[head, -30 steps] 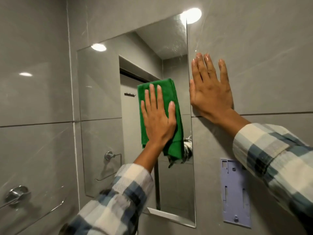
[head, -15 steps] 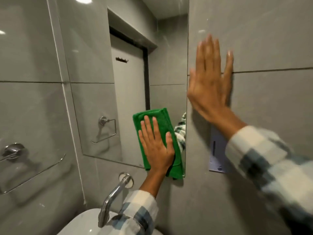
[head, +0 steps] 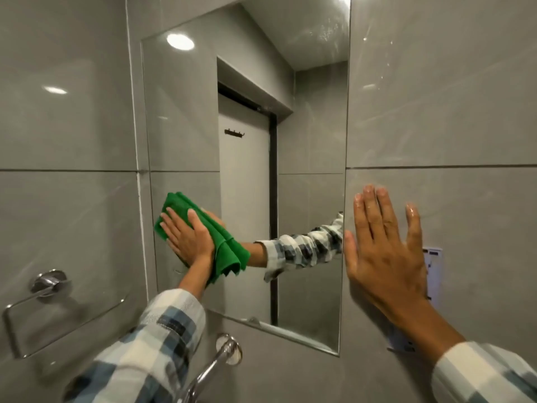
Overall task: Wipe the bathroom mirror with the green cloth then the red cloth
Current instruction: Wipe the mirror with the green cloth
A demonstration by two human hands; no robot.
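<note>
left hand flat, pressing green cloth on mirror | right hand spread on wall

One camera, worn on my head, looks forward and slightly down at close range, facing the grey tiled wall and the mirror nearly square-on. My left hand and right hand reach into frame from below. There is no second view.

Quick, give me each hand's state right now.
Left hand: open and flat, pressing the folded green cloth against the mirror.
Right hand: open, flat on the grey tiled wall, holding nothing.
</note>
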